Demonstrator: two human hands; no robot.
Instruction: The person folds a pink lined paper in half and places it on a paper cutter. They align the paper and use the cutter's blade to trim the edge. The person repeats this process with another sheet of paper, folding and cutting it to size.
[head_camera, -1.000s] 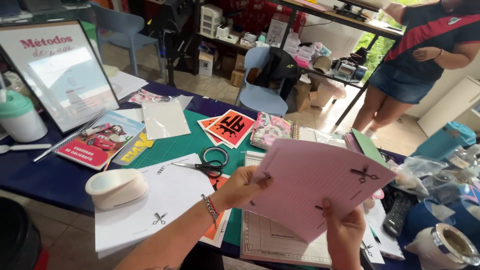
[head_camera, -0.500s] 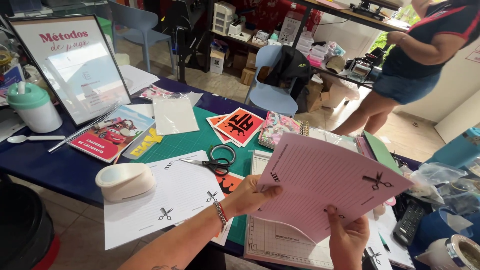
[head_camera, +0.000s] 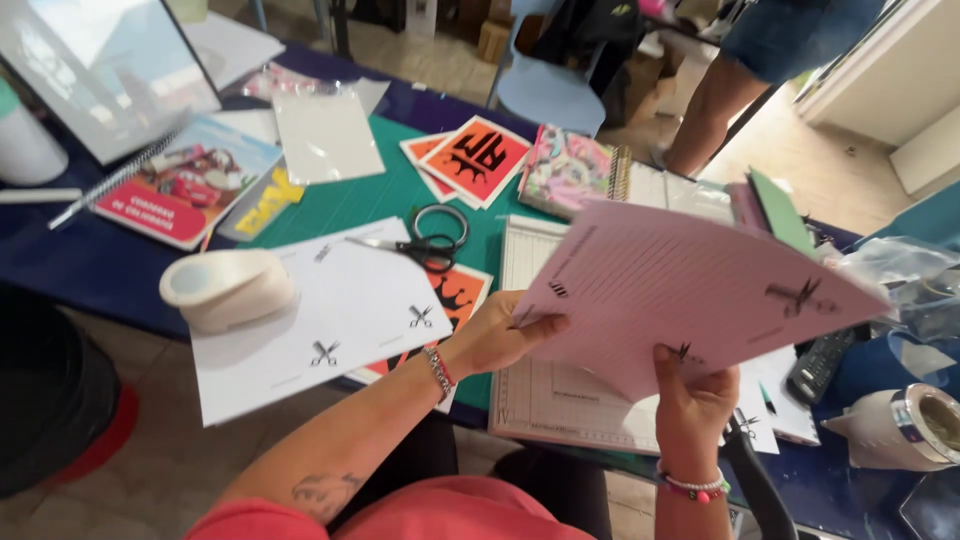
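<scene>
Head view: you hold a pink sheet (head_camera: 690, 290) in both hands, raised above the table and tilted, with small black scissor marks printed near its corners. Your left hand (head_camera: 500, 335) grips the sheet's left corner, thumb on top and fingers underneath. Your right hand (head_camera: 690, 400) pinches the lower edge from below, thumb pressed against the near face. Both wrists carry bead bracelets.

Directly beneath the pink sheet lies a white lined pad (head_camera: 560, 390), flat on a green cutting mat (head_camera: 370, 200). Left of your left hand, a white sheet (head_camera: 320, 310) with the same scissor marks overhangs the near edge of the blue table (head_camera: 80, 270). A white paper punch (head_camera: 228, 288) rests on that sheet's left corner. Black-handled scissors (head_camera: 425, 240) lie shut on the mat, tips touching the white sheet's far edge.

Orange cards (head_camera: 475, 158) with black figures sit farther back on the mat, and another orange card (head_camera: 455, 295) shows partly from under the white sheet. Beside the orange cards lies a spiral notebook (head_camera: 575, 170) with a colourful cover. A red booklet (head_camera: 185, 190) lies at the left, near a framed board (head_camera: 100, 70).

At the far right, a tape roll (head_camera: 925, 425) rests on the table. Another person's bare leg (head_camera: 725, 95) stands beyond the table, by a blue chair (head_camera: 545, 90).
</scene>
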